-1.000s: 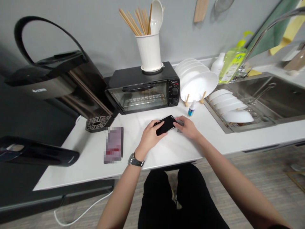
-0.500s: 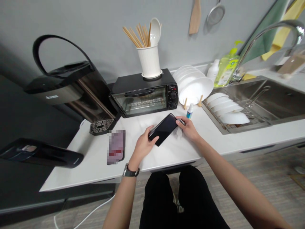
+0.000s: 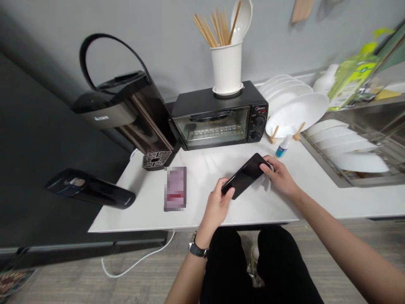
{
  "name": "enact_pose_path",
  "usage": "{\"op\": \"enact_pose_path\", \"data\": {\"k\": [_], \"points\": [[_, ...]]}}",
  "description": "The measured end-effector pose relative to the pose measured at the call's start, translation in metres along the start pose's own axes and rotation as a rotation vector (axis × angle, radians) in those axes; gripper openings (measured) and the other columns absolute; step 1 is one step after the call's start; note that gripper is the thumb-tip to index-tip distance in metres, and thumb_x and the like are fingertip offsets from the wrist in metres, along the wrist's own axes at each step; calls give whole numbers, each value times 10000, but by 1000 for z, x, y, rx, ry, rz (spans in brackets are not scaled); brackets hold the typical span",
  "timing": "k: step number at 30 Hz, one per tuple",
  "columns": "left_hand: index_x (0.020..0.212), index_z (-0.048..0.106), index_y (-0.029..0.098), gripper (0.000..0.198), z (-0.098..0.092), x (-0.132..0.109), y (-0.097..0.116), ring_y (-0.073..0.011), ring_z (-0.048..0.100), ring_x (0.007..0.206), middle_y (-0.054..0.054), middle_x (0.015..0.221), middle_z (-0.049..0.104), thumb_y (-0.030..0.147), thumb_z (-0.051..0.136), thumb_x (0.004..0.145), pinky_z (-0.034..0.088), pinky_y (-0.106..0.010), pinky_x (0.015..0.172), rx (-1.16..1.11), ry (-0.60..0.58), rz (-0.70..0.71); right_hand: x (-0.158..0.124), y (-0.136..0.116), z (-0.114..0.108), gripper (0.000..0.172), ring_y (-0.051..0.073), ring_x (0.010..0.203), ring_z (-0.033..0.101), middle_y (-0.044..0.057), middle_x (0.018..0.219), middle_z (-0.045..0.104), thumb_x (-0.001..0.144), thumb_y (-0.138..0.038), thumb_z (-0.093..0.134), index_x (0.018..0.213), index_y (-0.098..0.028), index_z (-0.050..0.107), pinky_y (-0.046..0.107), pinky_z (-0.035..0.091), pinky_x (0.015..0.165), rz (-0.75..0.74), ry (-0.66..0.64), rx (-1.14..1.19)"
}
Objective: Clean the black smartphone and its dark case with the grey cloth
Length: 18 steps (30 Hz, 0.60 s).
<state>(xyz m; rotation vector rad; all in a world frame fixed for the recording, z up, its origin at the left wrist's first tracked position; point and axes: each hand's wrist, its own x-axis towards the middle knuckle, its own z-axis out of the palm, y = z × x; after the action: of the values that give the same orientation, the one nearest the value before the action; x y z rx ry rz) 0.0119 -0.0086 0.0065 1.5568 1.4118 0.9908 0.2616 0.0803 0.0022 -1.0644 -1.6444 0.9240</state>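
A black smartphone [image 3: 246,175] is held tilted above the white countertop, its dark glossy face up. My left hand [image 3: 218,202] grips its lower left end, thumb on the face and fingers behind. At the upper right end, my right hand [image 3: 281,178] pinches the phone's edge. Something pale and crumpled, perhaps a cloth [image 3: 265,183], shows under the right hand; its full shape is hidden. Just beyond that hand stands a small white spray bottle [image 3: 282,147] with a blue label. A second phone-shaped item [image 3: 176,188], purplish and pixelated, lies on the counter to the left.
Behind the hands is a black toaster oven [image 3: 218,122], topped by a white utensil holder [image 3: 227,67]. A black drink machine [image 3: 126,109] and a dark bottle [image 3: 91,189] are on the left. Racked plates [image 3: 297,114], a soap bottle [image 3: 352,78] and the sink [image 3: 335,169] occupy the right.
The head view has swung left, so everything sits further right in the picture. Both hands still hold the phone in nearly the same pose.
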Motion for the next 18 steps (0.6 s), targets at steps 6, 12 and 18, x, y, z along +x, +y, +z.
{"op": "enact_pose_path", "data": {"k": [6, 12, 18], "points": [[1201, 599, 228, 334, -3, 5, -4, -149, 624, 678, 13, 817, 630, 487, 546, 998, 537, -230, 582, -185, -42, -94, -8, -6, 3, 448, 215, 735, 632, 44, 837, 729, 933, -624, 625, 981, -192, 736, 330, 502, 690, 22, 78, -277], [1237, 632, 272, 239, -4, 6, 5, -197, 655, 829, -14, 942, 705, 354, 543, 1031, 537, -323, 807, 359, 58, 71, -17, -15, 8, 415, 243, 819, 675, 103, 957, 730, 1050, -485, 456, 1131, -162, 703, 371, 530, 759, -138, 655, -620], [1351, 635, 252, 386, -1, 7, 5, -272, 582, 1139, -91, 1200, 626, 396, 628, 993, 505, -441, 1039, 592, 106, 202, -43, -16, 35, 558, 299, 1189, 648, 167, 1324, 671, 1064, -458, 456, 1526, -146, 448, 435, 561, 984, -276, -103, -820]]}}
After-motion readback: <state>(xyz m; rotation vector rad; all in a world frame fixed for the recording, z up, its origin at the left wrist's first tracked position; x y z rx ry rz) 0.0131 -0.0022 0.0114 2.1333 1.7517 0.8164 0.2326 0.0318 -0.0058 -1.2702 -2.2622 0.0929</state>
